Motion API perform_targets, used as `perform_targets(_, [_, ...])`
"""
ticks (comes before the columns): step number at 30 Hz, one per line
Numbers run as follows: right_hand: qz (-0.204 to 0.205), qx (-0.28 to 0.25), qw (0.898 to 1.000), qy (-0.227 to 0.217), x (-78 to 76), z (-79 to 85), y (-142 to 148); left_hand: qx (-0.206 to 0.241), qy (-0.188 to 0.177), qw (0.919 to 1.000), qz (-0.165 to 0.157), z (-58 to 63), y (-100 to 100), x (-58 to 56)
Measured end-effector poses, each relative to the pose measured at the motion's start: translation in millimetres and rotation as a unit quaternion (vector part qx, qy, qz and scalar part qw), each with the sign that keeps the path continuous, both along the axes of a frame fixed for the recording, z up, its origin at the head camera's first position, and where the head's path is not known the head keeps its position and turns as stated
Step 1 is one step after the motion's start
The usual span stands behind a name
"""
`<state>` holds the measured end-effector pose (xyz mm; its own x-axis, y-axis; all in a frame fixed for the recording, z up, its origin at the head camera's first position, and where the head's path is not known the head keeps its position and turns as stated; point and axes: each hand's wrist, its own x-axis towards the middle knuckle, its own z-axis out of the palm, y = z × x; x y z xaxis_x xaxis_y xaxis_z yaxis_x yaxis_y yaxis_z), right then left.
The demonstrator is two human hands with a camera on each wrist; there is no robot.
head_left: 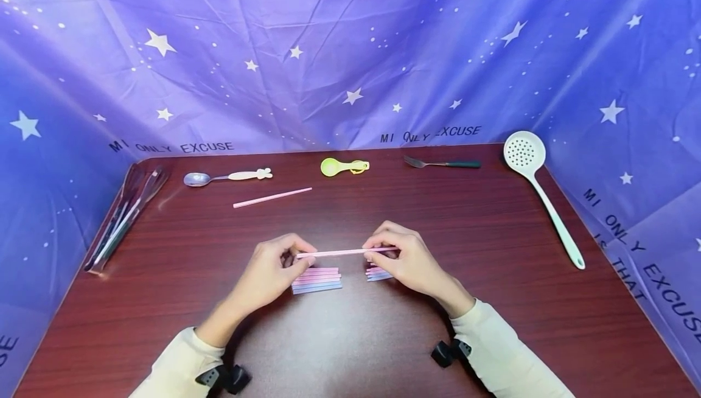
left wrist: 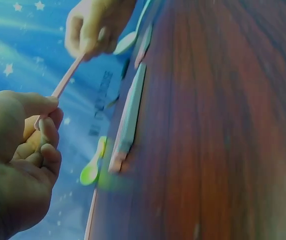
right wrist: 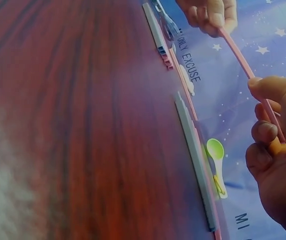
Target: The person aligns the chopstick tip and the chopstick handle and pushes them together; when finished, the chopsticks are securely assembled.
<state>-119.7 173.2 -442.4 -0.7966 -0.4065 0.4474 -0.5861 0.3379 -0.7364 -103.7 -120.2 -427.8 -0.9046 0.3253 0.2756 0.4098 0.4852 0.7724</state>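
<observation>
A pink chopstick point(head_left: 339, 253) is held level between both hands, low over the table. My left hand point(head_left: 276, 264) pinches its thicker end between thumb and fingers. Toward the thinner end, my right hand point(head_left: 408, 258) grips it with thumb and fingers. Below the left hand lies a row of pink and blue chopsticks point(head_left: 320, 279), partly covered by that hand. A second row of chopsticks point(head_left: 376, 274) shows from under the right hand, which hides most of it. Both rows appear side-on in the left wrist view, including a blue chopstick point(left wrist: 134, 107).
One pink chopstick point(head_left: 272, 197) lies apart, farther back. Along the rear are a spoon point(head_left: 227, 176), a green measuring spoon point(head_left: 344, 167) and a fork point(head_left: 443, 164). A slotted skimmer point(head_left: 553, 203) lies at right, a clear utensil pouch point(head_left: 126, 221) at left. Starry cloth point(head_left: 306, 106) surrounds the table.
</observation>
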Motion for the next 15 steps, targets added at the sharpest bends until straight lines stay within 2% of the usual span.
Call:
perform_targets(8, [0.009,-0.002,1.000,0.007,-5.3,0.5,8.3,0.008,-0.033,0.9986,0.041,1.3,-36.6,-6.6])
perform_targets(15, [0.005,0.034,0.999,-0.024,-7.8,-1.6,24.7,0.011,-0.019,0.9971,0.073,-4.2,-61.7,-20.3])
